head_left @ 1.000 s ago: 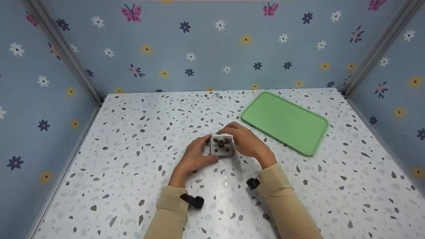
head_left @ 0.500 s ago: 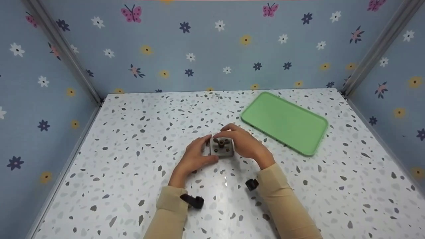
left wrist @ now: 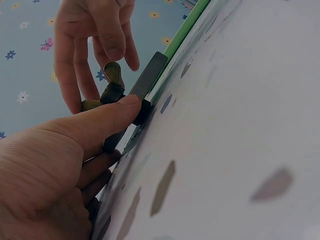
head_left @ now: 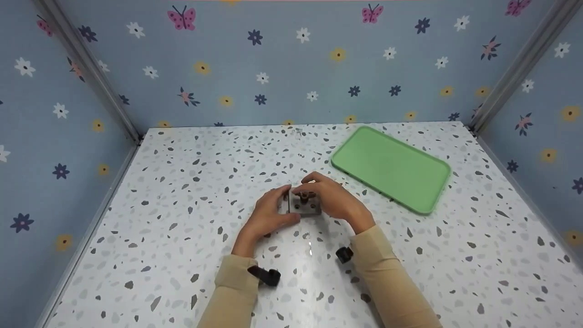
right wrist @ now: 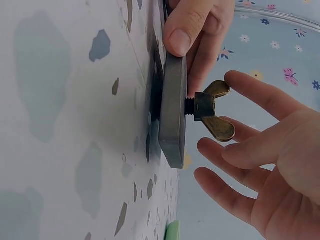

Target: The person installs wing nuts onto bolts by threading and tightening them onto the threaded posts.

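gripping from the left side, the left hand (head_left: 266,214) on my feed has hold of a grey metal plate (right wrist: 173,107), its thumb on the near edge and its fingers reaching to the far left corner. the right hand (head_left: 336,199) i read as loosely spread, fingers bent around a brass-coloured wing nut (right wrist: 205,106) without closing on it; from the right wrist i see the index fingertip touching the upper wing, while the thumb tip sits just beside the lower one. that nut stands on a dark threaded bolt (right wrist: 189,106), and i can make out bare thread between it and the plate. two holes (head_left: 297,207) show along the plate's near part. i have the plate low over the speckled tabletop (head_left: 182,237); whether its underside touches that surface i cannot tell. off to the right and farther back i see a green tray (head_left: 391,168) lying askew, apart from the plate. beige sleeves (head_left: 387,278) cover both forearms, and behind stands a blue wall (head_left: 291,54) with printed flowers
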{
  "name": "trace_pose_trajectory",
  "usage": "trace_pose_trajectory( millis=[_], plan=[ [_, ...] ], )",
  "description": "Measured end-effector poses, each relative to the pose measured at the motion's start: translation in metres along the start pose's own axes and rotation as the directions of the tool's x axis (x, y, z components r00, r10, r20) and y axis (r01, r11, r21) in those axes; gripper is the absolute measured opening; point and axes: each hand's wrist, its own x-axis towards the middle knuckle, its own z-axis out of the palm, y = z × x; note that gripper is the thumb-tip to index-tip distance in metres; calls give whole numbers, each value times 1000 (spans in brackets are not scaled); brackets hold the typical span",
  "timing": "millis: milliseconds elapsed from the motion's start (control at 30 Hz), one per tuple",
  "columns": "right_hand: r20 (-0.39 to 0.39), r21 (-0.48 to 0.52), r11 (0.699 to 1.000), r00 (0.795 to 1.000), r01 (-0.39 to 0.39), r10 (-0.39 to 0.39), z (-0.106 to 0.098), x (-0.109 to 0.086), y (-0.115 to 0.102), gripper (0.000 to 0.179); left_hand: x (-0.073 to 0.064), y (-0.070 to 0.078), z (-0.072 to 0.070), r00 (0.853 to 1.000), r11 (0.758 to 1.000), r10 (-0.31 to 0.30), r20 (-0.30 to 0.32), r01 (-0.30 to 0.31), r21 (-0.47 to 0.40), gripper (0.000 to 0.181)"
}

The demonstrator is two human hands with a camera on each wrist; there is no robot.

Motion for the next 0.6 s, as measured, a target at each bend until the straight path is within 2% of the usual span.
trace_pose_trajectory(
  millis=[300, 600],
  plan=[
    [-13, -10, 1000, 1000, 28, -28, 1, 1, 0, 72, 0, 0, 0, 1000, 1000, -24, 3, 24, -2, 94],
    [-1, -14, 1000, 1000, 25, -25, 1, 1, 0, 72, 0, 0, 0, 1000, 1000, -20, 2, 20, 5, 93]
  ],
)
